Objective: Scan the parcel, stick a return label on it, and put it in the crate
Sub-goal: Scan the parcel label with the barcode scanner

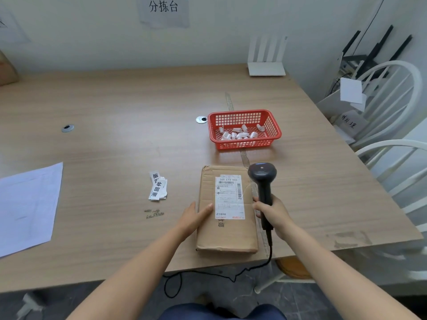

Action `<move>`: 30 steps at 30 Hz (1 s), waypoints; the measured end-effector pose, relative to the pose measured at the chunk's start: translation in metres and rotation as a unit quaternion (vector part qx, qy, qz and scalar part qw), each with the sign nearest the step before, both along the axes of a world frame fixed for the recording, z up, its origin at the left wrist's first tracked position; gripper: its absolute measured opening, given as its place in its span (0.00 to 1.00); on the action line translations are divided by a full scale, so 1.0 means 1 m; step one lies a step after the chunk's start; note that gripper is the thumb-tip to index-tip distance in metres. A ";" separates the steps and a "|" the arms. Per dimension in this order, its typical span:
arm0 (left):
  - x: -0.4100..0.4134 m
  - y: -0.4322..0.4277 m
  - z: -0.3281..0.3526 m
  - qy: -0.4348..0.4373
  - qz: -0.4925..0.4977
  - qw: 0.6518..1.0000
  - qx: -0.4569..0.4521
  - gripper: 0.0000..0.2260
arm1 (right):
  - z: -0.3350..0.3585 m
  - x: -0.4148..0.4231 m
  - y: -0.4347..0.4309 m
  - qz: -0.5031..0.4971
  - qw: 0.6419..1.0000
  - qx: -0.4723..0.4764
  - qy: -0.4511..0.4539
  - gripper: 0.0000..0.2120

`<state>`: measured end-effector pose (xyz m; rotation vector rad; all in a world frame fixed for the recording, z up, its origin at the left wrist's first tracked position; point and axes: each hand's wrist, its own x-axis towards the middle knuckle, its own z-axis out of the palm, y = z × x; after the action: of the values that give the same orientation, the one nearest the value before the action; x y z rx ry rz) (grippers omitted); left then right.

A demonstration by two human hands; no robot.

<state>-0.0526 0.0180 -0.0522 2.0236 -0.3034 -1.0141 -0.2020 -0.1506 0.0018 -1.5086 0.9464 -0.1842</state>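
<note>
Three steps make up this job, and by the look of things only the first is under way. The parcel (227, 209), a flat brown cardboard pack, lies on the bench (115, 135) near its front edge, shipping label (230, 197) facing up. The left hand (196, 218) rests flat on the parcel's left edge, fingers (206, 209) pressed together and laid straight, steadying it. The right hand (272, 212) has its fingers wrapped tight round the handle of a black scanner (263, 188), whose head hangs just beside the label's upper right corner; whether the scan has registered I cannot tell.

Left to do, I judge: the return label and the crate. A small pile of return labels (157, 187) lies on the bench to the left of the parcel, apparently untouched. A red basket (275, 125) behind the parcel holds curled white paper scraps; no larger crate shows clearly.

Readable writing: "500 E73 065" tops the shipping label above a barcode. The return labels read "退回件". A paper sign (163, 10) on the wall reads "分拣台".
</note>
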 end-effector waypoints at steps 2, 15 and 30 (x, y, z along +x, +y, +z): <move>-0.004 0.000 0.001 0.035 -0.005 0.998 -0.047 0.39 | -0.001 0.004 0.003 -0.006 1.000 -0.002 0.002 0.07; -0.006 -0.010 0.021 0.151 0.042 0.965 -0.209 0.30 | 0.035 0.011 -0.003 -0.006 0.997 -0.013 -0.080 0.10; 0.000 -0.032 0.040 0.142 0.037 0.952 -0.269 0.30 | 0.079 -0.021 0.044 0.006 0.991 -0.041 -0.128 0.07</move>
<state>-0.0526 -0.0140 -0.0126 1.3713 -0.3066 -1.0277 -0.2230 -0.1064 0.0812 -1.5232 0.7302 -0.4021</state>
